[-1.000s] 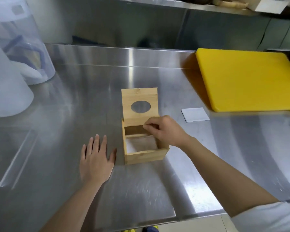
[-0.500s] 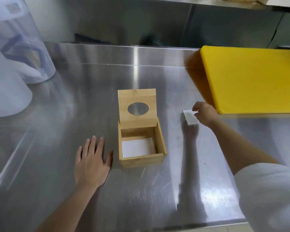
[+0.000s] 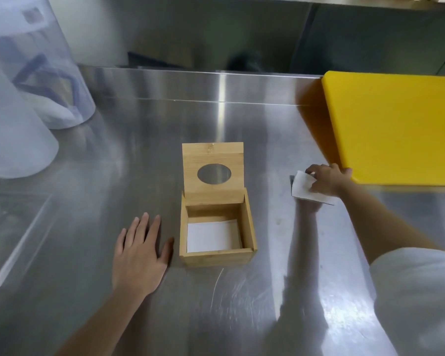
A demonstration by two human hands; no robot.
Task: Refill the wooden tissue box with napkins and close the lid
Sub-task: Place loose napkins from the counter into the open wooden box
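Fingers of the right hand [image 3: 325, 182] pinch a white napkin [image 3: 302, 187], its near edge lifted off the steel tabletop [image 3: 242, 304] just beside the yellow cutting board [image 3: 396, 124]. Centre stands the wooden tissue box [image 3: 217, 256], lid [image 3: 212, 155] upright, one napkin inside [image 3: 211, 236]. Left hand [image 3: 138, 255] lies flat, open, beside it.

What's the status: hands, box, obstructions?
Left hand flat on counter, empty. Right hand pinching a napkin. Wooden box open, lid up, one napkin inside. Path clear.
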